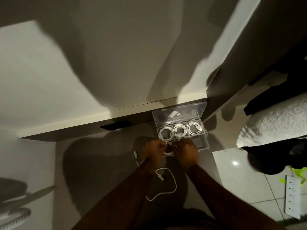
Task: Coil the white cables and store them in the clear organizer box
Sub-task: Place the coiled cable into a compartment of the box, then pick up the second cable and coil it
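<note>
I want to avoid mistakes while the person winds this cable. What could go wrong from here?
1. The loose end of the cable trails on the floor below the wrists; it could snag or knot as both hands, left hand and right hand, wind the coil.
2. The coil may spring open when released.
3. The hands work right at the edge of the box; a bump could shift it and disturb the three stored coils.

Both hands (171,151) coiling white cable (167,190), organizer box (203,143)

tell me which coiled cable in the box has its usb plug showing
The right-hand coil in the far row of the clear organizer box: a metal plug lies across its right side. The middle and left coils show none.
</note>
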`<state>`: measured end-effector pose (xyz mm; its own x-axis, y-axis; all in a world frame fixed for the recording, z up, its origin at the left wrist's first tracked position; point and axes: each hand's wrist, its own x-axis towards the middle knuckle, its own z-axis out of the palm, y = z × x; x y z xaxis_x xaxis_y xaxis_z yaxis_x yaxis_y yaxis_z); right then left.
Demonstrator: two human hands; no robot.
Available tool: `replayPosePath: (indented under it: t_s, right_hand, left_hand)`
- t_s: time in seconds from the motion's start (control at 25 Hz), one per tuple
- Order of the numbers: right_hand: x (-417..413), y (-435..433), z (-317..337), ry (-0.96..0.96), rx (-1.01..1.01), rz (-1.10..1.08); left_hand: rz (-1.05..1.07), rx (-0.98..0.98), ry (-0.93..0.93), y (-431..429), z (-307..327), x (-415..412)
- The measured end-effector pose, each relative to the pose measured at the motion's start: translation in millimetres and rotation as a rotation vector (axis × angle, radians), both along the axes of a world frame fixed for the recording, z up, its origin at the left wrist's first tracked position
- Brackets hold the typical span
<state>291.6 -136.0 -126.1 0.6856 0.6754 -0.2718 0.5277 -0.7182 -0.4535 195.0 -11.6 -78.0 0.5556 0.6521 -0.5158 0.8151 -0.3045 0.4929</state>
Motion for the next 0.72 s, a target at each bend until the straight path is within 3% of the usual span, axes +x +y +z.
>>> replayPosePath:
  t_s: [0.2,0.4,0.48,0.6,0.72]
  right_hand:
    - [1.1,-2.4,6.8,0.009,0.104,0.009]
    - [-4.1,-6.7,9.9,0.058,0.249,-0.084]
    - [-6.4,-12.2,10.7,0.076,0.35,-0.174]
    - [-13.5,-18.3,16.8,0.066,0.394,-0.161]
    - [-32.9,-23.1,25.6,0.046,0.412,-0.117]
  left_hand:
    - [0.208,-0.099,-0.216,-6.4,-0.4,-17.5]
    - [0.265,0.036,-0.265,-10.9,-5.8,-53.8]
    - [0.115,0.214,-0.172,-3.8,-11.2,-82.4]
    - [-0.382,0.277,0.091,8.8,-20.5,-126.9]
    - [-0.446,0.316,0.082,12.9,-25.3,-158.7]
